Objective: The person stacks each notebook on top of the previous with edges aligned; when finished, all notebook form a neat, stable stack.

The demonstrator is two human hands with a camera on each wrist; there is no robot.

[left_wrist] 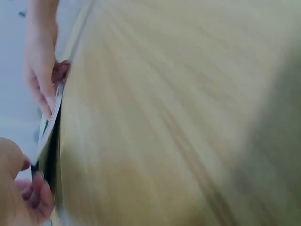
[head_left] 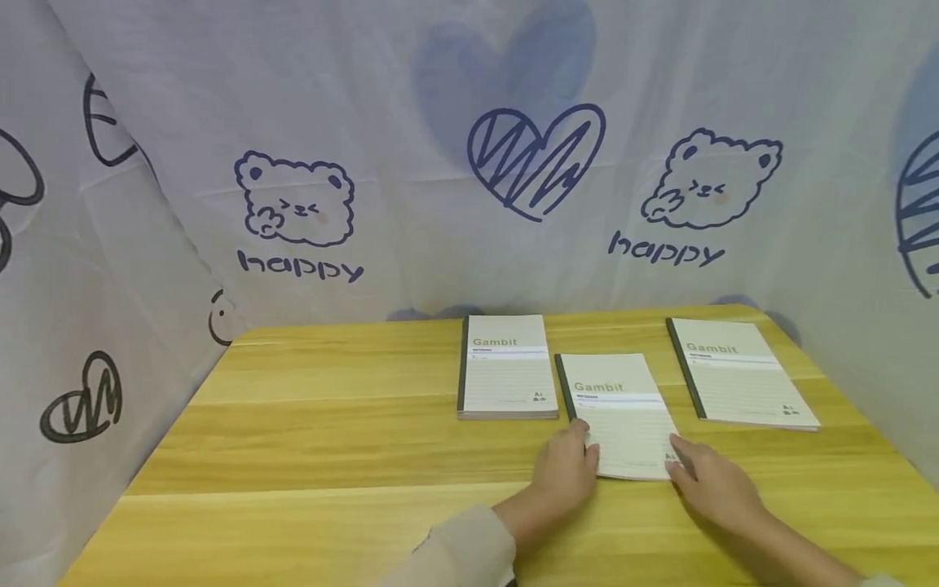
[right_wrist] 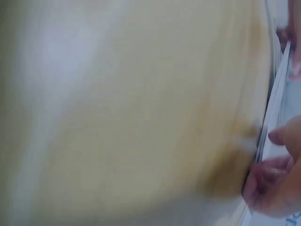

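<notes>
A white notebook (head_left: pixel 623 416) with a dark spine and "Gambit" on its cover is held by both hands at its near end. My left hand (head_left: pixel 568 469) pinches its lower left edge, thumb on the cover. At the lower right corner, my right hand (head_left: pixel 719 485) grips it between thumb and fingers. Seen edge-on in the left wrist view, the notebook (left_wrist: pixel 51 125) looks lifted off the tabletop at that side, with a dark gap below. The right wrist view shows its thin edge (right_wrist: pixel 278 94) between both hands.
Left of the held notebook lies a stack of similar notebooks (head_left: pixel 506 375). Another notebook (head_left: pixel 741 375) lies at the right, slightly turned. The wooden table (head_left: pixel 293 440) backs onto a white cloth (head_left: pixel 411 228) printed with bears and hearts, which also hangs along both sides.
</notes>
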